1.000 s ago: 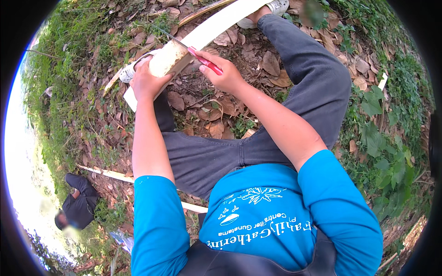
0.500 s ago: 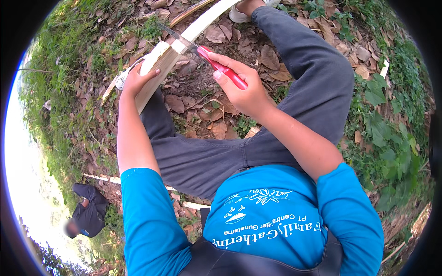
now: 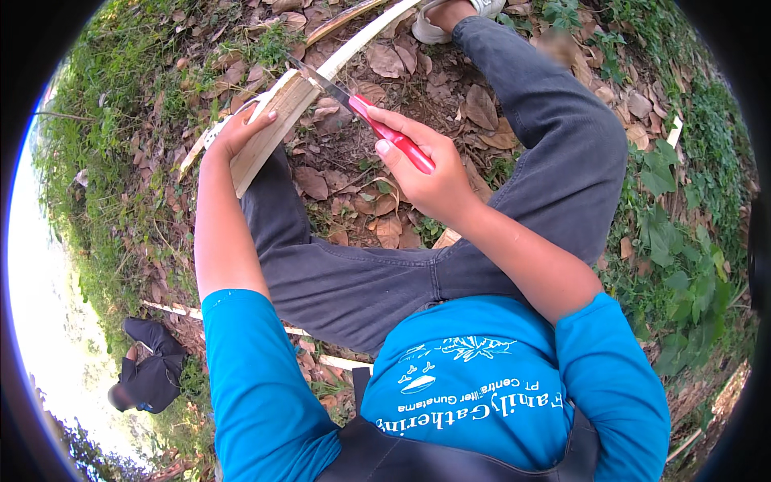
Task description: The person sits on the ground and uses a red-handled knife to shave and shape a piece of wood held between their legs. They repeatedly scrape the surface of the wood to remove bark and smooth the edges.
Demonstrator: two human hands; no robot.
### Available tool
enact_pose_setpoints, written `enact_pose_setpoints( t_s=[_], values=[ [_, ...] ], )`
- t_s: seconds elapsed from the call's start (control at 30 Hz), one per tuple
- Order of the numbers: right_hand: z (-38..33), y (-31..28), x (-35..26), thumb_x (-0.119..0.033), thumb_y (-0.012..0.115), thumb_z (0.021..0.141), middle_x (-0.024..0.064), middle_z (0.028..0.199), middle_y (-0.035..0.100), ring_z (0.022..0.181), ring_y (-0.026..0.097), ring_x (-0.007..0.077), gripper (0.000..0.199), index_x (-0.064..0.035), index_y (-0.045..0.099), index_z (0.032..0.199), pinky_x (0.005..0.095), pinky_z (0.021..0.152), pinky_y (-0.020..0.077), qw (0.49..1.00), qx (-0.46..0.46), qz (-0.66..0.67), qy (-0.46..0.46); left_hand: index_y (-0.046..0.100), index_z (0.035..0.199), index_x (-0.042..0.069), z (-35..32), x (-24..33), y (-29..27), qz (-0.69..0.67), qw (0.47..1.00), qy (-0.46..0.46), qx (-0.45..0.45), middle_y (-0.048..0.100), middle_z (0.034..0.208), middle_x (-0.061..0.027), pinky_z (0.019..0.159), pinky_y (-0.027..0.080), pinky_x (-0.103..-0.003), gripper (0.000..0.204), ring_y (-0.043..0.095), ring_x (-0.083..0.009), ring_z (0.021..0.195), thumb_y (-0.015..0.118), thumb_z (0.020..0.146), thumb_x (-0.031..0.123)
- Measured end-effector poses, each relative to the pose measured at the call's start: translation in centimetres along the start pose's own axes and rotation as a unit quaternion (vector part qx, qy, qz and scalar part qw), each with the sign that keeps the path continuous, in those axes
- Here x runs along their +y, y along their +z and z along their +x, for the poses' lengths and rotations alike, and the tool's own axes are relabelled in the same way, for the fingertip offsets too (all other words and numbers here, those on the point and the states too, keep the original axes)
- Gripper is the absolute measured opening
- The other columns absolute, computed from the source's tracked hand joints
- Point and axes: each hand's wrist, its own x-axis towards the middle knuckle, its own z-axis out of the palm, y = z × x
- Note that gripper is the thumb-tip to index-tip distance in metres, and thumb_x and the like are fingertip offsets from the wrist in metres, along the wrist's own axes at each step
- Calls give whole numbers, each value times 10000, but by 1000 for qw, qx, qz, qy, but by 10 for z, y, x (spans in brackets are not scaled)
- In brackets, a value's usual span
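Note:
My right hand is closed around the red handle of a hand saw. Its narrow metal blade lies across a long pale wood strip, close to where the strip meets a thicker wood plank. The saw's teeth are too small to make out. My left hand grips the plank from its left side, thumb on the top face and the other fingers mostly hidden. The plank leans over my left leg, and the strip runs away toward the upper edge of the view.
Dry leaves and soil cover the ground between my legs. A darker wood strip lies beyond the pale one. My shoe is at the top. Green plants grow at the right. Another person sits at the lower left.
The saw has been drawn back toward me across the wood, so less of its blade sticks out on the far side. My left hand keeps its hold on the plank.

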Motion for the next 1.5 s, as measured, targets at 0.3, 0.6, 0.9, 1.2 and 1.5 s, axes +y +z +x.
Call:
enact_pose_setpoints(
  t_s=[0.3,0.6,0.9,1.2,1.5],
  values=[
    [27,13,-20,-132,669,1024,142,1247,746,1064,713,162,439,-48,646,1455,308,946,553,999,-23,-30,4,766,1244,64,-2,13,-37,171,984,-8,-40,787,1046,-201,957,555,-425,776,743,-326,1052,574,950,756],
    [37,29,-29,-114,668,1028,135,1243,717,1001,695,152,451,-2,622,1462,295,920,551,995,-20,-66,-69,560,1418,138,-59,38,36,258,918,57,295,702,1294,-179,954,574,-501,964,708,-406,1136,824,718,746],
    [24,23,-34,-106,669,1029,167,1373,704,1222,667,180,469,21,600,1475,302,1054,491,998,-41,-44,-20,576,1267,92,-63,50,19,269,939,23,214,709,1138,-191,896,612,-508,704,721,-398,1077,868,678,344],
    [6,4,-92,-69,658,1044,130,1370,694,1203,626,124,459,20,595,1490,270,1060,467,990,-62,-112,-58,575,1380,69,-92,109,-20,293,946,21,138,743,1144,-205,919,602,-496,835,727,-401,1058,836,669,419],
    [0,-5,-72,-50,637,1038,141,1380,696,1208,636,129,460,29,593,1488,272,1060,473,990,-96,-92,-46,554,1459,87,-125,84,40,316,878,127,335,650,1291,-132,972,548,-486,872,583,-412,1236,885,747,465]
  ],
)
